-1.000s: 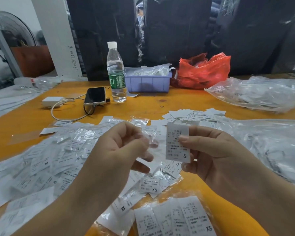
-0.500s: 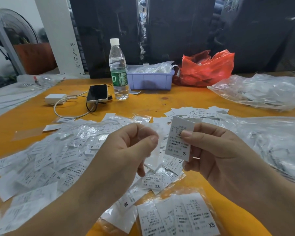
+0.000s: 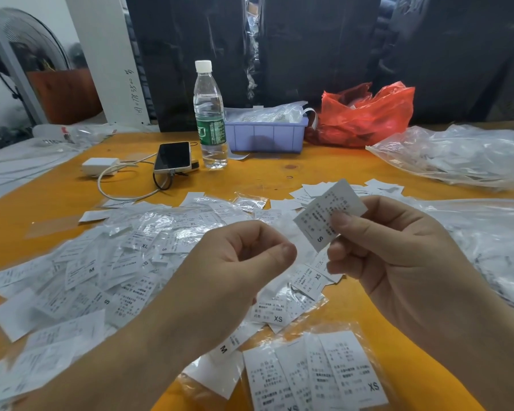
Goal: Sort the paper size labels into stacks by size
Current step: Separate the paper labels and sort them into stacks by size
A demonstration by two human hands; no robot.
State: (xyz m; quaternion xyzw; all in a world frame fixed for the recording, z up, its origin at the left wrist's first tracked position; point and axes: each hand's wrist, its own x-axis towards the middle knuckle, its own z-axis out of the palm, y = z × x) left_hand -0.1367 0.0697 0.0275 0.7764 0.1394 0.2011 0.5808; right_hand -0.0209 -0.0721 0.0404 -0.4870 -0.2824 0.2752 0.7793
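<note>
- Two hands are hovering mid-bench: right hand [image 3: 398, 256] pinching an S label [image 3: 328, 213], left hand [image 3: 238, 274] pinching clear film [image 3: 291, 229].
- Loose labels [image 3: 101, 271] are crowding the left edge; water bottle [image 3: 209, 117] and phone [image 3: 172, 157] are sitting toward the far edge.

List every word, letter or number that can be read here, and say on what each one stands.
"S": white paper label pinched in the right hand.
"XS": fanned white labels in the clear plastic sleeve.
"XS": loose label.
"M": loose label.
"XL": label in the scattered pile.
Handwritten digits on the white panel: not surely readable.
Small print on labels and green bottle wrapper: too small.
</note>
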